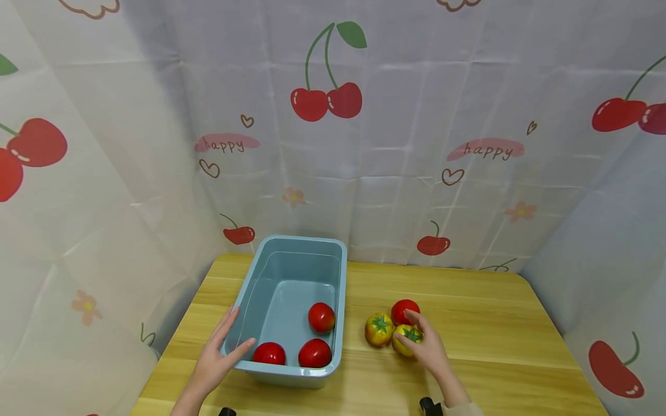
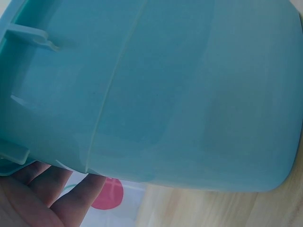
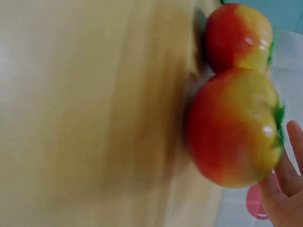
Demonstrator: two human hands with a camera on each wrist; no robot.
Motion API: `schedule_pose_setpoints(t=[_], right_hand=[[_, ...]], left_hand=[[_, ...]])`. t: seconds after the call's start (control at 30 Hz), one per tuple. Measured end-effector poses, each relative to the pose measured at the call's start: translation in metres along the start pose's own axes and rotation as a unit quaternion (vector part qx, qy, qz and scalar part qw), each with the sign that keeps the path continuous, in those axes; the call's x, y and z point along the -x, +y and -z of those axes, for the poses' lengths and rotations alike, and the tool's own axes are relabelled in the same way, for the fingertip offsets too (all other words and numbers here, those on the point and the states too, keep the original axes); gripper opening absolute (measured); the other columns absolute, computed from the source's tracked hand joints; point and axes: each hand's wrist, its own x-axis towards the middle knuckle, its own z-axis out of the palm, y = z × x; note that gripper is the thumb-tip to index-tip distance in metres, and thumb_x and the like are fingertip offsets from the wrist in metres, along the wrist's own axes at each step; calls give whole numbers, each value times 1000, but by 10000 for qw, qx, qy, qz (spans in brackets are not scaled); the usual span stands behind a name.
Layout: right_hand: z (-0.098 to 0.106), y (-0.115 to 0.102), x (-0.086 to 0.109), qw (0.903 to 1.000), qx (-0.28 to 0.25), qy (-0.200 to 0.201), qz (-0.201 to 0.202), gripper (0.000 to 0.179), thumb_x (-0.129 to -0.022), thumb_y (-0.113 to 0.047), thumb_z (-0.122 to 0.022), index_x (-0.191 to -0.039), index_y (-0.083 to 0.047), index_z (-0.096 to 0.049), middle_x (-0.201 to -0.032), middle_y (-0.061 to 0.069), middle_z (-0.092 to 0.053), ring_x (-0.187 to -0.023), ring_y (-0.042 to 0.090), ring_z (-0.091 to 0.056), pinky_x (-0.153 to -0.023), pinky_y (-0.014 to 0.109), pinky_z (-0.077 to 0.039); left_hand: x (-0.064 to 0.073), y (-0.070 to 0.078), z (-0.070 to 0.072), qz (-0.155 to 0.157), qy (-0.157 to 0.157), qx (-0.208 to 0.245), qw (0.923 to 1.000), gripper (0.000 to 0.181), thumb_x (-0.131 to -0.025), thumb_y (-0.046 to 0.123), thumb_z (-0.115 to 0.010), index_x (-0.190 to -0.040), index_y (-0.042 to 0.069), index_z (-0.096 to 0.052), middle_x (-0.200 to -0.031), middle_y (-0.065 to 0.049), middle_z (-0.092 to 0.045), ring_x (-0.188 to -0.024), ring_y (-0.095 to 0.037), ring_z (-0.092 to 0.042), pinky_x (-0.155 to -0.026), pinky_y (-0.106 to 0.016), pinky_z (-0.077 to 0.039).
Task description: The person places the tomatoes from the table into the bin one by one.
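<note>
A blue-grey plastic bin (image 1: pixel 291 379) stands left of centre with red tomatoes (image 1: pixel 321 318) inside. My left hand (image 1: pixel 212 359) is at its near left corner, fingers along the outer left side and thumb over the near rim. In the left wrist view, those fingers (image 2: pixel 78 198) lie against the bin wall (image 2: pixel 189 94). My right hand (image 1: pixel 430 349) reaches over a yellow-red tomato (image 1: pixel 407 331), thumb and fingers spread around its leafy top. Beside it sit another yellow-red tomato (image 1: pixel 378 330) and a red one (image 1: pixel 403 310). In the right wrist view, the nearer tomato (image 3: pixel 232 132) rests beside the spread fingers (image 3: pixel 289 175).
The wooden table (image 1: pixel 499 335) extends right of the tomatoes. A white cloth (image 1: pixel 395 133) printed with cherries hangs behind the table and down both sides. The bin's far end is close to the back cloth.
</note>
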Motion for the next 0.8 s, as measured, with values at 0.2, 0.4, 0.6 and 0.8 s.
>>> schedule_pose_setpoints(t=[0.2, 0.4, 0.6, 0.8], right_hand=[[-4, 11, 5, 9993, 297, -33, -236, 65, -78, -23, -78, -132, -2, -48, -133, 22, -48, -123, 39, -42, -100, 55, -33], [-8, 23, 10, 9986, 415, -46, -336, 68, -76, -23, -79, -132, -3, -48, -134, 26, -44, -122, 41, -42, -100, 57, -32], [-9, 26, 13, 9979, 433, -124, -463, 69, -76, -21, -80, -133, -3, -47, -134, 27, -42, -121, 42, -43, -99, 57, -33], [-9, 25, 12, 9980, 408, -93, -468, 69, -76, -21, -80, -133, -3, -47, -134, 26, -44, -120, 40, -44, -99, 56, -34]], left_hand=[[1, 1, 0, 10, -7, -16, 10000, 79, -82, 40, -71, -148, 25, -30, -155, -9, -18, -139, -37, -18, -96, -67, -27], [1, 0, -1, -26, 12, 32, 10000, 80, -82, 42, -71, -148, 25, -30, -155, -8, -18, -138, -37, -18, -96, -68, -27], [0, -1, -1, 0, 21, 40, 10000, 79, -82, 42, -71, -148, 25, -30, -155, -8, -18, -138, -37, -18, -95, -67, -28], [1, 3, 0, 17, 1, 31, 10000, 79, -82, 41, -71, -148, 25, -30, -155, -8, -18, -138, -37, -18, -95, -67, -29]])
